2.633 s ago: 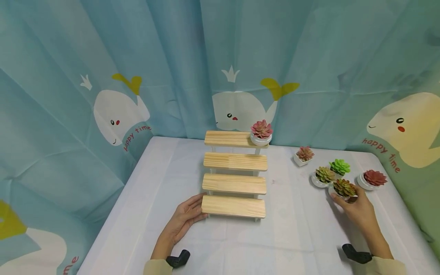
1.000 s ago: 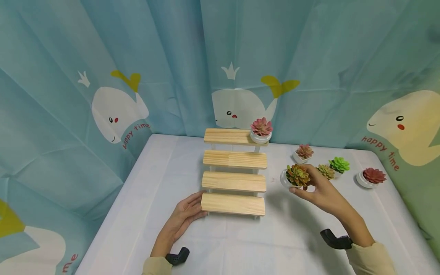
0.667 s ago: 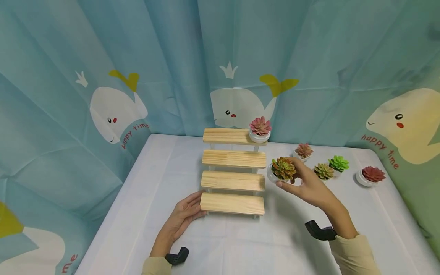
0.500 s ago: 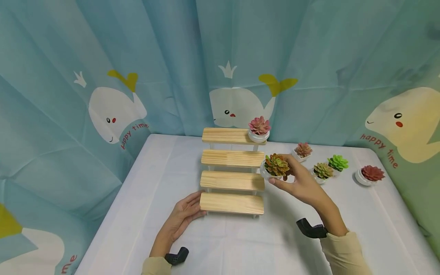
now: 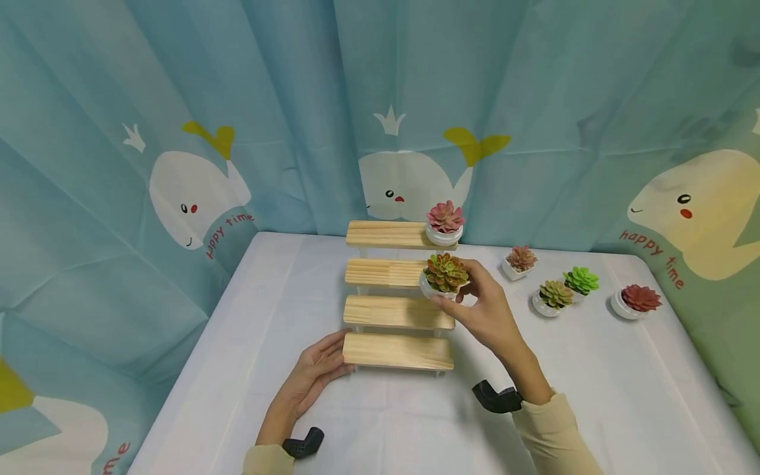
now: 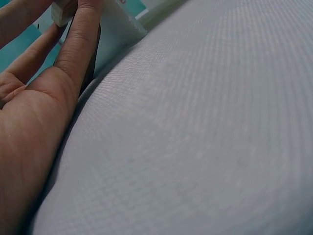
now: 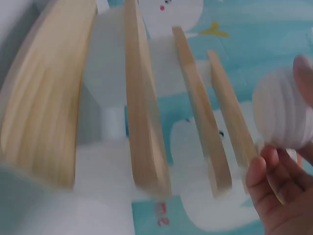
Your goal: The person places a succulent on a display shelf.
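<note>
A blue-green, whale-printed curtain (image 5: 534,66) hangs in folds around the back and sides of a white-covered table (image 5: 380,429).

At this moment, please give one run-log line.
right hand: holds brown-green succulent | left hand: at lowest shelf's left end | top shelf: pink succulent | table: four succulents

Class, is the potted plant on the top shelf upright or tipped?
Upright: its white pot rests on the top shelf, with the pink leaves above the rim.
</note>
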`<state>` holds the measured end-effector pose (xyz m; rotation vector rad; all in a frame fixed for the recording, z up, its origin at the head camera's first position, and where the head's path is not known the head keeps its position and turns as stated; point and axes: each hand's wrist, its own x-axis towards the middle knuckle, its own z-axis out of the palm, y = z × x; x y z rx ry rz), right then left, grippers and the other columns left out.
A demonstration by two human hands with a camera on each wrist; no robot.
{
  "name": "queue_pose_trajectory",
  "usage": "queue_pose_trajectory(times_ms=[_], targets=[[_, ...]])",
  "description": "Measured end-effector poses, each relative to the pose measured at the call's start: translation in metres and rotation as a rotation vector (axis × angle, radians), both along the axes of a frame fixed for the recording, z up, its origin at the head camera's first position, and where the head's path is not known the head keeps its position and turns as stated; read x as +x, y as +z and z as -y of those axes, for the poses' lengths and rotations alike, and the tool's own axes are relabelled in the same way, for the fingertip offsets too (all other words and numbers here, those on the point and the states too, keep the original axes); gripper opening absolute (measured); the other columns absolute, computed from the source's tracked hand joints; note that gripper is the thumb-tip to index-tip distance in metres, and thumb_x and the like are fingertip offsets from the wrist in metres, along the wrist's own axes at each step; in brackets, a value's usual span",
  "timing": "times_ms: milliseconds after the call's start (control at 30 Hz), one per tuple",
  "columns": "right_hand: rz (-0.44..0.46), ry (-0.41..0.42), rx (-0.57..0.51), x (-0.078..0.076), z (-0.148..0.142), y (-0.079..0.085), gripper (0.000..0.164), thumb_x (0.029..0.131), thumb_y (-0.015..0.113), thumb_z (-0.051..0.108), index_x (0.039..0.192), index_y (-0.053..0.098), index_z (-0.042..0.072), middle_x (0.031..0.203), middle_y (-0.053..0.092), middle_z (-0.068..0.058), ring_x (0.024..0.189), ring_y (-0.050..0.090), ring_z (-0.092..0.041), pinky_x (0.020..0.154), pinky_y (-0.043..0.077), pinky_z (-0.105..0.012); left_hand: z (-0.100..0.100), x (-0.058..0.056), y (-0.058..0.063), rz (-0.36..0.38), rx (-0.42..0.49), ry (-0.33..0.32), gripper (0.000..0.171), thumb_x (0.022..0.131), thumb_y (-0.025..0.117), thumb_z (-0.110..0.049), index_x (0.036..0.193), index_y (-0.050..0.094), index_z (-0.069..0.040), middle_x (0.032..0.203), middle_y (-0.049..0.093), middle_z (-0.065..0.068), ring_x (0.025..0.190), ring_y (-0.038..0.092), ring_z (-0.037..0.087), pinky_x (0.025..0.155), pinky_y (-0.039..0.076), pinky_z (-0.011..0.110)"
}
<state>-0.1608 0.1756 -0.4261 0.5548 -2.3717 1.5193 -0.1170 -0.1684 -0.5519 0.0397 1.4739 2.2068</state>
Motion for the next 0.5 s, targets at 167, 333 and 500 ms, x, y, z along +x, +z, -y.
queue_pose_trajectory(times_ms=[167, 333, 500], targets=[[-0.005, -0.028, -0.051, -0.002, 0.021, 0.003, 0.061, 0.083, 0.088, 0.006, 0.136, 0.059, 0.007, 0.123, 0.065, -0.007, 0.079, 0.058, -0.013, 0.069, 0.054, -0.022, 0.0, 0.0, 0.0, 0.001, 0.002, -0.001, 0.072, 0.104, 0.059, -0.003, 0.164, 0.019, 0.004, 0.17, 0.021, 0.027, 0.137, 0.055, 0.012, 0.107, 0.057, 0.029], [0.02, -0.051, -0.05, -0.005, 0.04, 0.009, 0.063, 0.083, 0.089, 0.011, 0.137, 0.057, 0.007, 0.123, 0.064, -0.008, 0.08, 0.06, -0.018, 0.072, 0.057, -0.027, 0.0, 0.0, 0.001, 0.008, 0.015, 0.001, 0.073, 0.103, 0.059, -0.002, 0.164, 0.019, 0.004, 0.17, 0.021, 0.027, 0.136, 0.056, 0.013, 0.107, 0.057, 0.03], [0.016, -0.07, -0.038, -0.01, 0.059, 0.013, 0.063, 0.083, 0.09, 0.016, 0.136, 0.056, 0.008, 0.115, 0.064, -0.009, 0.081, 0.061, -0.018, 0.071, 0.056, -0.024, 0.0, 0.0, 0.0, 0.014, 0.015, 0.01, 0.071, 0.103, 0.059, -0.002, 0.163, 0.021, 0.004, 0.169, 0.023, 0.027, 0.136, 0.057, 0.013, 0.108, 0.057, 0.031]])
